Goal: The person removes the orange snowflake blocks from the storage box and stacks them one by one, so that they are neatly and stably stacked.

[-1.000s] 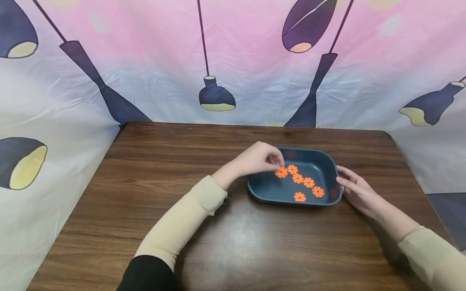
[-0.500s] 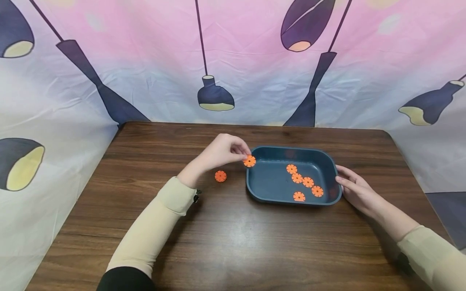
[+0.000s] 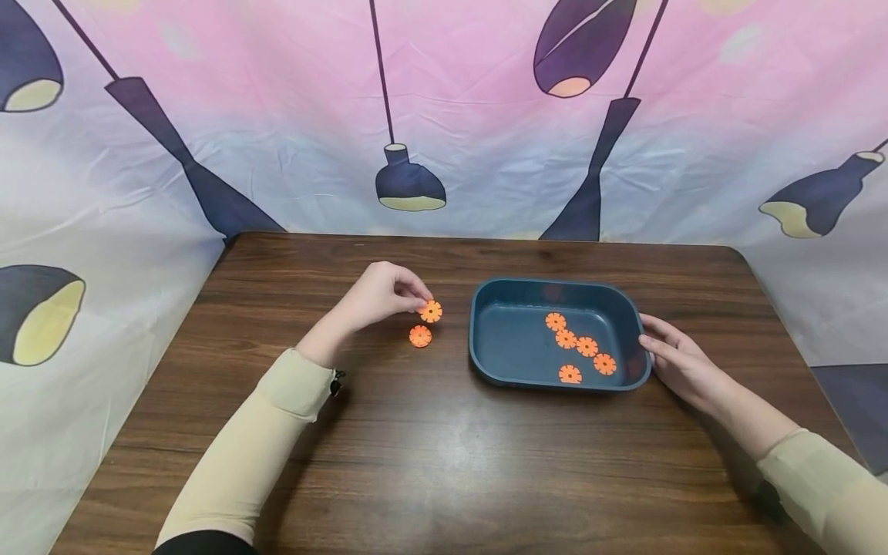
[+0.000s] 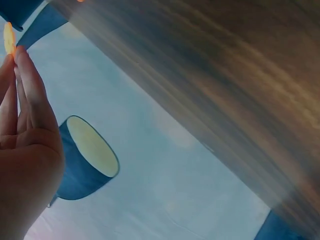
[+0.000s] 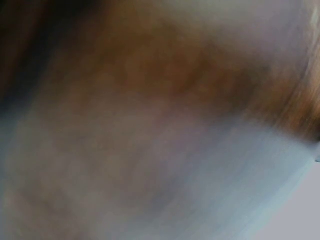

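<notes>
In the head view my left hand [image 3: 381,293] pinches an orange notched disc [image 3: 431,311] between thumb and fingertips, just above the table. Right below it, a second orange disc [image 3: 419,336] lies flat on the wood. The left wrist view catches the pinched disc [image 4: 9,38] edge-on at the fingertips. A dark blue rectangular tray [image 3: 506,362] stands to the right, with several more orange discs [image 3: 566,339] on its floor. My right hand [image 3: 680,362] holds the tray's right end, thumb at the rim and fingers along the outer side. The right wrist view is too blurred to read.
The brown wooden table [image 3: 444,462] extends around the tray on all sides. Behind its far edge hangs a cloth backdrop [image 3: 305,139] printed with lamps.
My left hand has lifted a disc out of the tray and carried it left, over the table beside the loose disc. My right hand stays at the tray.
</notes>
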Tool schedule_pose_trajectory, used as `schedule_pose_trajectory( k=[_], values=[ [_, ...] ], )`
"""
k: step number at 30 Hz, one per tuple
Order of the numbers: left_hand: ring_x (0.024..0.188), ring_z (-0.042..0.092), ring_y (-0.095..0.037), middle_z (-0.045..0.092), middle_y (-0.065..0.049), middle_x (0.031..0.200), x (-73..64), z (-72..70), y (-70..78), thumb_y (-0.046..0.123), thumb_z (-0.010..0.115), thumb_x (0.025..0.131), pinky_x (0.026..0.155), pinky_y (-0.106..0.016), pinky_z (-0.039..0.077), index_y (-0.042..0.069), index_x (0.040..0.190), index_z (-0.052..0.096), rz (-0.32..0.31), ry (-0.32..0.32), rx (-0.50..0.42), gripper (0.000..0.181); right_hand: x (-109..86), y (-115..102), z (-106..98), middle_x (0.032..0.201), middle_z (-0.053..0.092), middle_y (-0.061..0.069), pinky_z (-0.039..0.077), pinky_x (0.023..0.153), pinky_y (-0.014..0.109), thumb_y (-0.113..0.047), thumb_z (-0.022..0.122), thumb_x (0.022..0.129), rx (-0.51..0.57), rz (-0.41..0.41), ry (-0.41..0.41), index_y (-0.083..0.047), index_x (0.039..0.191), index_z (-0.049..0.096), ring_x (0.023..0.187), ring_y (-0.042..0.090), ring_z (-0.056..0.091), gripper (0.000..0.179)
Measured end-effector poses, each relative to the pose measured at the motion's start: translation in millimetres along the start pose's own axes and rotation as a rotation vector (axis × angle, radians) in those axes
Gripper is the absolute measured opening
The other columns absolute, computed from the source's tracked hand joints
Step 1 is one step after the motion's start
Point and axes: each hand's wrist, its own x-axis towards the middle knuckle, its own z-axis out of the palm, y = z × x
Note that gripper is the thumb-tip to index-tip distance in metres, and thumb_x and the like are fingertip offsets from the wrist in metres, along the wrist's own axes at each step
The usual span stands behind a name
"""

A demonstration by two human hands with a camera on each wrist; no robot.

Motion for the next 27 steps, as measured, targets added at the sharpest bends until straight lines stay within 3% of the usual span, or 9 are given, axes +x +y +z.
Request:
schedule_pose_trajectory(
  k=[10,19,27],
  values=[
    [0.068,0.069,-0.005,0.082,-0.017,0.09,-3.1,1.3,-17.2,-0.002,0.079,0.092,0.065,-0.02,0.057,-0.003,0.098,0.082,-0.08,-0.067,0.005,0.007,0.4,0.7,-0.4,0.133,0.065,-0.017,0.049,0.099,0.01,-0.012,0.045,0.114,-0.017,-0.004,0.001,-0.03,0.141,0.05,0.122,-0.008,0.061,0.033],
    [0.066,0.066,-0.002,0.081,-0.014,0.084,-4.7,5.3,-25.9,0.0,0.079,0.092,0.063,-0.02,0.055,-0.002,0.096,0.083,-0.128,-0.073,0.021,0.006,0.7,-1.0,-1.1,0.131,0.066,-0.02,0.048,0.098,0.009,-0.014,0.046,0.114,-0.019,0.024,0.023,-0.032,0.14,0.051,0.121,-0.01,0.06,0.032],
    [0.064,0.064,-0.004,0.081,-0.01,0.084,-6.1,7.2,-30.0,0.001,0.079,0.092,0.062,-0.021,0.055,0.0,0.095,0.084,-0.134,-0.079,0.034,0.006,0.8,-1.4,-1.3,0.131,0.066,-0.019,0.049,0.098,0.009,-0.015,0.046,0.114,-0.021,0.032,0.029,-0.031,0.139,0.05,0.12,-0.008,0.061,0.031]
  ],
)
